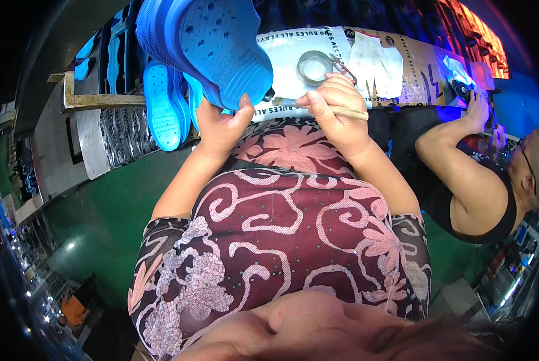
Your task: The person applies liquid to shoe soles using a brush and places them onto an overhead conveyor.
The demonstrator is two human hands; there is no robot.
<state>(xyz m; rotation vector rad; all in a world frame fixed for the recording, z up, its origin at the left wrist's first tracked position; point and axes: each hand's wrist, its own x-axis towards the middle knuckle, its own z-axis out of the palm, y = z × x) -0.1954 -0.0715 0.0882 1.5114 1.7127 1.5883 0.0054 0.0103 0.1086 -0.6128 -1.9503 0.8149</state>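
The green floor (113, 222) spreads beneath a long workbench (423, 72), whose top is covered with printed white and brown sheeting. At the right a co-worker (480, 180) bends to the bench, one hand on a dark shoe (462, 90).

The large blue shoe (221, 48) is at the upper left of the view, held up over the bench edge. A second blue shoe (164, 108) stands just left of it, lower down. White paper (374, 63) lies on the sheeting, to the right of a round glass bowl (315, 67). The bowl is clear; whether it holds any liquid cannot be told. Thin metal scissors, or something like them (346, 67), lie against its right side.

The left hand (224, 123) grips the near end of the large blue shoe, thumb pressed on top, its other fingers mostly hidden. The right hand (338, 111), just below the bowl, has its fingers curled closed around a brush (350, 113), whose dark tip points left, near the shoe.
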